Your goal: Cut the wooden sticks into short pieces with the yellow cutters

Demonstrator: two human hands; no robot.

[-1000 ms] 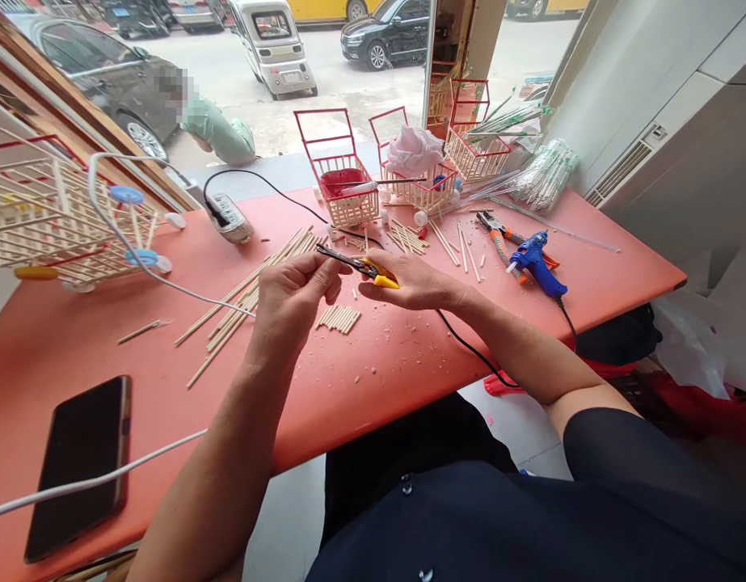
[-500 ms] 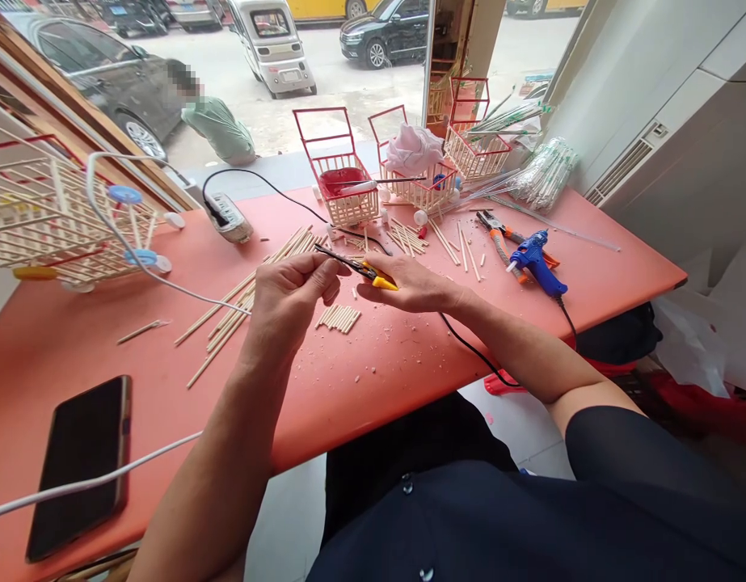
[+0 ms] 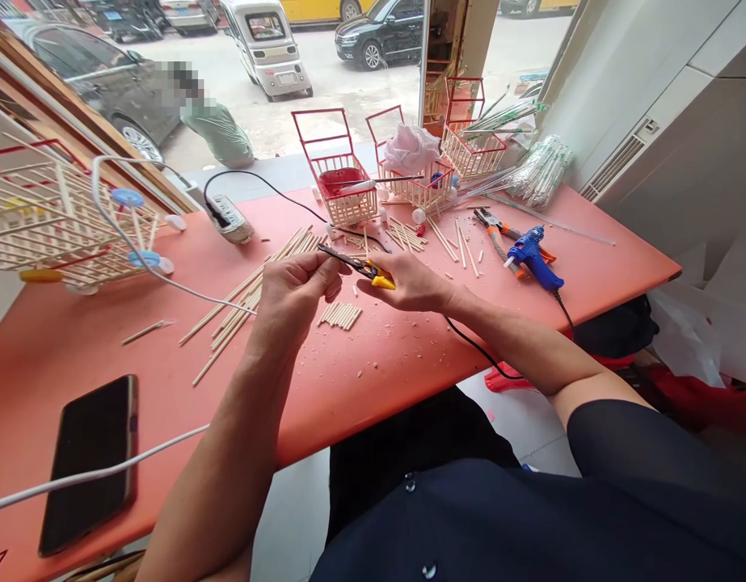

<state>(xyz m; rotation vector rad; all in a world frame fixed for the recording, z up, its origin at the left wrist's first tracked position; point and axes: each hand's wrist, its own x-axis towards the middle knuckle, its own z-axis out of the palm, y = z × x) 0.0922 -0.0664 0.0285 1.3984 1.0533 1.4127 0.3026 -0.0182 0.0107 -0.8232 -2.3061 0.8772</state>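
Note:
My right hand [image 3: 412,279] is wrapped round the yellow-handled pliers [image 3: 356,263], whose dark jaws point left. Their tip reaches the fingers of my left hand [image 3: 297,287], which are pinched together; whatever they hold is hidden. Under and beyond my left hand lie long wooden sticks [image 3: 227,330] in a loose bundle. Just below the pliers, several short cut sticks [image 3: 339,316] lie side by side in a row. Small wood crumbs dot the tabletop around them.
Small stick-built carts with red rims, including one cart [image 3: 353,208], stand at the back. At right lie a blue glue gun [image 3: 535,257] and orange-handled pliers [image 3: 497,234]. A phone [image 3: 90,461], a power strip [image 3: 230,218] and a larger stick cart [image 3: 51,214] are at left. Cables cross the table [image 3: 348,404].
The view has shifted slightly. Both hands keep nearly the same pose, with the plier tip still at the left fingers.

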